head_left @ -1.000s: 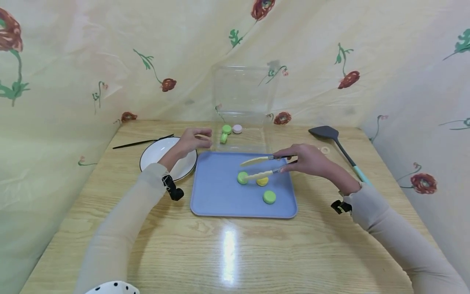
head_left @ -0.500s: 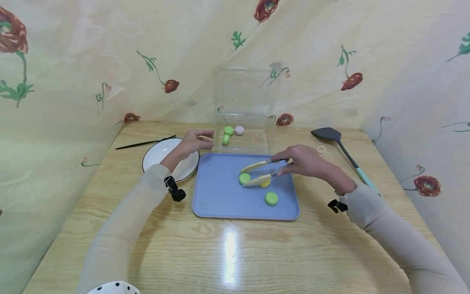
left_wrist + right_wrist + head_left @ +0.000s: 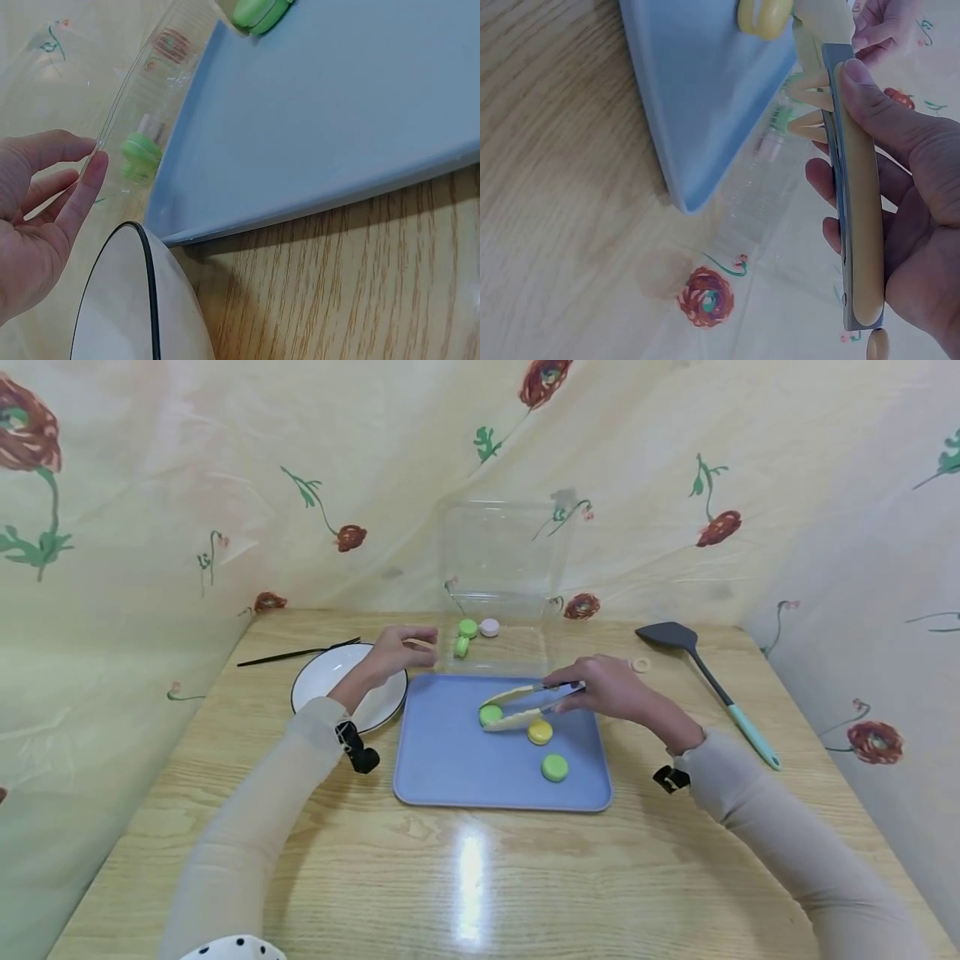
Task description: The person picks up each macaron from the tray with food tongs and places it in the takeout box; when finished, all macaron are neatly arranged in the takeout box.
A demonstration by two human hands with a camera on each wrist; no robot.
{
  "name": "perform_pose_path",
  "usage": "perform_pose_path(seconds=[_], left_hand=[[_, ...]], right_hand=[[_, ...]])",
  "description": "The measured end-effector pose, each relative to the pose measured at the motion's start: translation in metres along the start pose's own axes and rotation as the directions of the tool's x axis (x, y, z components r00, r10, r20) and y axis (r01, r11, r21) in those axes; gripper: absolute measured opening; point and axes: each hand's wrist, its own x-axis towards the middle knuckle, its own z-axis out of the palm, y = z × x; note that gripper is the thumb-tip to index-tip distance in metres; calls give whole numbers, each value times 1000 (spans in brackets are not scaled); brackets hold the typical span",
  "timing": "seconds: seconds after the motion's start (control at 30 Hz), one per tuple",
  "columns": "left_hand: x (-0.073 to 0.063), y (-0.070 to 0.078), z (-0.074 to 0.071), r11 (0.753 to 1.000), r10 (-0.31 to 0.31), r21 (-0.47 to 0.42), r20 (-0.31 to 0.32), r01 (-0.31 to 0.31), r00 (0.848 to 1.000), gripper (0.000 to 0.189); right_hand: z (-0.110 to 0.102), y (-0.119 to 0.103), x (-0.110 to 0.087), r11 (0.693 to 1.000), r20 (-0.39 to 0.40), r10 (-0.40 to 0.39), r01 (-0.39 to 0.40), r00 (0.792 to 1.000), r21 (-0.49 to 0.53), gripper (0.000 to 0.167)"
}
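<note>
My right hand grips a pair of tongs with cream tips. Those tips stand on either side of a green macaron on the blue tray. A yellow macaron and another green macaron lie nearer the tray's front right. With thumb and fingertips, my left hand pinches the rim of a transparent plastic box, whose lid stands raised behind. Inside the box are two green macarons and a pale pink one.
A white dark-rimmed bowl sits left of the tray, partly under my left forearm. Beyond its rim lies a thin black utensil. On the right rest a black spatula with a mint handle and a small pale ring.
The tongs have come down and narrowed around the green macaron, which has shifted slightly left and away. The yellow macaron shows more fully now. My left hand stays at the box.
</note>
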Motion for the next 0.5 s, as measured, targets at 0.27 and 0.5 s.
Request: perform_pose_path(seconds=[0.27,0.5], left_hand=[[1,1,0,1000,-14,6,-6,14,1000,57],[0,1,1,1000,0,3,-3,0,1000,58]], right_hand=[[7,5,1,999,-7,16,-16,1000,29,43],[8,3,-1,999,-10,27,-27,1000,34,43]])
